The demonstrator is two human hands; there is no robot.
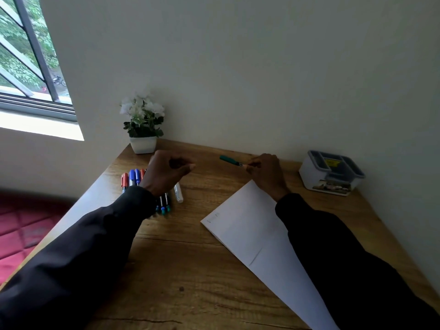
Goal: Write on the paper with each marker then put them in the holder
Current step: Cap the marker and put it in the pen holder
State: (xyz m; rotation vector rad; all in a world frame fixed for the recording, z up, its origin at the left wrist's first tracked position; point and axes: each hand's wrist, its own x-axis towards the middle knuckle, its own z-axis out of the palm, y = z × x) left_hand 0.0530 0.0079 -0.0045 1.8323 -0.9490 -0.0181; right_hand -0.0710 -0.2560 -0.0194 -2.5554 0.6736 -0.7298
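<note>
Green marker in right hand — left hand curled, above markers

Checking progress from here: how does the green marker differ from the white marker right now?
The green marker is held in the right hand, off the table; the white marker lies flat on it. The green one points toward the wall; the white one sits beside the marker pile. Neither is in the holder.

No legible text, labels or numbers

wooden table | markers | paper | holder | flower pot
</note>
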